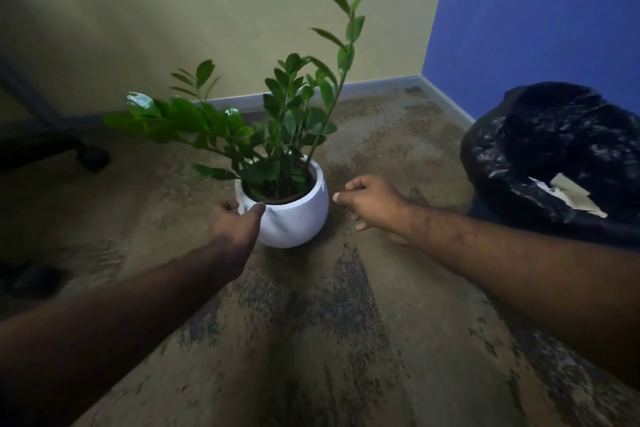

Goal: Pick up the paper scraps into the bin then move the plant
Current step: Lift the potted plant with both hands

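Note:
A green leafy plant (277, 121) grows in a round white pot (298, 215) that stands on the carpet near the room's corner. My left hand (235, 222) is at the pot's left side, thumb on the rim and fingers curled round its wall. My right hand (370, 204) hovers just right of the pot, a small gap away, fingers loosely bent and holding nothing. At the right stands a bin lined with a black bag (561, 156); pale paper scraps (568, 198) lie inside it.
The floor is mottled brown and grey carpet (329, 340). A beige wall (207, 10) and a blue wall (536, 10) meet behind the plant. An office chair's dark base and castor (91, 156) stand at the left, and a dark object (34, 281) lies at the left edge.

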{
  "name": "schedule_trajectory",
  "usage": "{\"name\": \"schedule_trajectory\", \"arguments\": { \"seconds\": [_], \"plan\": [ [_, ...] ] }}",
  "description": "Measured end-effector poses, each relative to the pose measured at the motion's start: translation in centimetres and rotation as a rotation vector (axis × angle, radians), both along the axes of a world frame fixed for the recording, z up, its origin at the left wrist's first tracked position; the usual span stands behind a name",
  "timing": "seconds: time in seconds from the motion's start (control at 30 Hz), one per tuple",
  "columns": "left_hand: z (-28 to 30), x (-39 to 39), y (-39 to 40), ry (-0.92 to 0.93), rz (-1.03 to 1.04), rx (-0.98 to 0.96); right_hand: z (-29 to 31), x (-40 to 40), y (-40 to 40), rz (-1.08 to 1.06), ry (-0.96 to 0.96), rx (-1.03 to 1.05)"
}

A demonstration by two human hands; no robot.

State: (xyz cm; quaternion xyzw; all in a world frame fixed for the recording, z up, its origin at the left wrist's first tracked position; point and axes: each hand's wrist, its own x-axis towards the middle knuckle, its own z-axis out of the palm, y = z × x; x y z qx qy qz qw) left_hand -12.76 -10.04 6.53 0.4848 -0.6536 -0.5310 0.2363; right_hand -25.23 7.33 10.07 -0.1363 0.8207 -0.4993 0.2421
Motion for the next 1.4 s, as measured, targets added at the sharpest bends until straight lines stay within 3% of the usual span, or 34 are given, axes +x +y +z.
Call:
{"name": "schedule_trajectory", "arguments": {
  "seconds": [0.33,0.53,0.73,1.0,1.2,1.4],
  "plan": [
    [-2.0,-1.4,-2.9,0.03,-0.131,0.455,-3.9,1.4,-7.8,-0.104,-0.407,-0.124],
    [-1.9,-2.1,-2.7,0.131,-0.177,0.483,-5.1,1.5,-9.8,-0.236,-0.502,-0.196],
    [-2.2,-1.7,-2.2,0.173,-0.206,0.451,-5.4,2.1,-9.1,-0.247,-0.495,-0.233],
    [-1.2,0.0,1.2,0.085,-0.235,0.52,-3.9,3.5,-5.7,-0.323,-0.388,-0.219],
    [6.4,3.0,5.4,0.088,-0.227,0.513,4.0,6.4,-0.8,-0.371,-0.425,-0.177],
    [21.3,7.4,10.0,0.007,-0.14,0.581,17.7,10.7,4.4,-0.409,-0.472,-0.138]
  ]
}}
